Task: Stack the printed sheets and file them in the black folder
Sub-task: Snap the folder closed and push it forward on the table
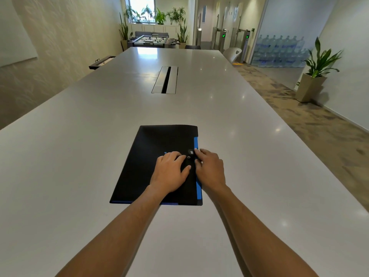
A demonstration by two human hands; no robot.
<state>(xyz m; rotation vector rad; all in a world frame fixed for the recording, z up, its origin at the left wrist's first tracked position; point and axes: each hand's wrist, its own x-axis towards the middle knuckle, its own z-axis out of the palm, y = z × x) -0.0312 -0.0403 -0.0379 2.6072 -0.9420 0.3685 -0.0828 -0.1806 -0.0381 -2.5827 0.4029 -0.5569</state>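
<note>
The black folder (147, 156) lies closed and flat on the long white table (79, 156), with a blue strip showing along its right and near edges. My left hand (169, 172) rests palm down on the folder's right half, fingers spread. My right hand (209, 168) sits at the folder's right edge, its fingertips on the flap beside a small metal snap button (190, 152). No printed sheets are in sight; whatever is inside the folder is hidden.
A metal cable hatch (165, 79) is set into the table's middle, farther away. A potted plant (313, 76) stands on the floor at the right, and a foosball table (153, 41) stands beyond the table's far end.
</note>
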